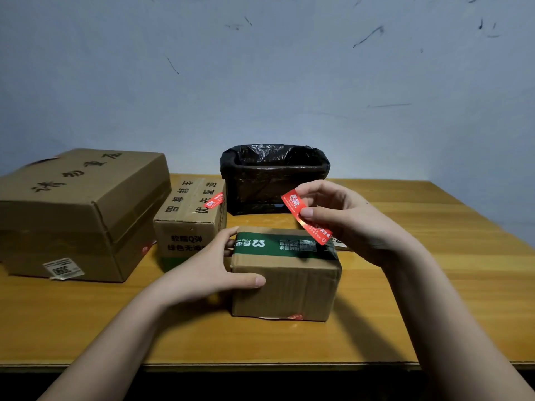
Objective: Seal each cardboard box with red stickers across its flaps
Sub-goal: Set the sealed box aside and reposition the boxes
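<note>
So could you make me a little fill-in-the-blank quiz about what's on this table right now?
1. The right hand pinches a ____ sticker.
2. The left hand holds the small box with the ____ band on top.
3. The bin behind it is lined with a ____ bag.
4. The middle box already has a sticker on its ____.

Missing words: red; green; black; top

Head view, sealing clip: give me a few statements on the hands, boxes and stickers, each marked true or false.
1. The right hand pinches a red sticker. True.
2. The left hand lies flat on the table. False: it grips the small cardboard box.
3. The held sticker is already pressed onto that box. False: it is held above it.
4. The medium box carries a red sticker on top. True.
5. The black-lined bin stands in front of the boxes. False: it stands behind them, by the wall.
</note>
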Available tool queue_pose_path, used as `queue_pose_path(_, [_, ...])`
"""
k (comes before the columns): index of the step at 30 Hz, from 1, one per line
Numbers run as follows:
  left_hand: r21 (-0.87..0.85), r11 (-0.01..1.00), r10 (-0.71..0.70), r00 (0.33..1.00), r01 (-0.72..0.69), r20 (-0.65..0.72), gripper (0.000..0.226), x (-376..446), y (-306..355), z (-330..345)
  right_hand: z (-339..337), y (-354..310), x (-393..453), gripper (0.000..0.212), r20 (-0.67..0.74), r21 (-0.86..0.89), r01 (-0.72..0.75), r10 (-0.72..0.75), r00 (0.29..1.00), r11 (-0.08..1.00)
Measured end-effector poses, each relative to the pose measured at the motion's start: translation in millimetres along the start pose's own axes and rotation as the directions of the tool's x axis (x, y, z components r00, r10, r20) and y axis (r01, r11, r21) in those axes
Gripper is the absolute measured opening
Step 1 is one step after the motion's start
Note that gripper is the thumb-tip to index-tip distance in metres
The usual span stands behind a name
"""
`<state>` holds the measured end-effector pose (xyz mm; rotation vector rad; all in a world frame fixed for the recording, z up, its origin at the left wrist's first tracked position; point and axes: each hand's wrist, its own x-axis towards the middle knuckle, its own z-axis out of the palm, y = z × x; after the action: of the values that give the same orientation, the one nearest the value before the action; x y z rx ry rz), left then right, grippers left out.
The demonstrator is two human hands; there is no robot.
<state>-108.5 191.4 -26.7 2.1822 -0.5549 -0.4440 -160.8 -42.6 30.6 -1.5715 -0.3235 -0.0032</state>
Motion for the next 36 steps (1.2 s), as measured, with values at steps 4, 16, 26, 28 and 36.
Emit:
queue_pose_path(4, [0.238,0.971,0.017,0.998,-0.004,-0.054,0.140,-18,12,-7,0,1,1,0.029,0.009,-0.020,-0.018,0.018,1.000,1.000])
queue_pose_path(16, [0.283,0.908,0.413,0.774,-0.309,-0.480,0.018,-10,70,-14,5,3,6,0.023,0.081,-0.093,0.000,0.008,0.997,0.996])
queue_pose_path(26, [0.422,0.810,0.580,0.663,-0.407,-0.473,0.007,-2,67,-4,7,1,6,0.021,0.075,-0.119,0.005,0.004,0.997,0.993])
queue_pose_path(28, [0.516,0.774,0.618,0.613,-0.367,-0.492,0.009,-2,65,-3,7,1,7,0.021,0.060,-0.149,0.003,0.006,0.998,0.989])
queue_pose_path(36, [0.704,0.661,0.702,0.545,-0.258,-0.459,0.028,-3,65,-1,8,1,7,0.025,0.006,-0.257,0.047,-0.047,0.999,0.965])
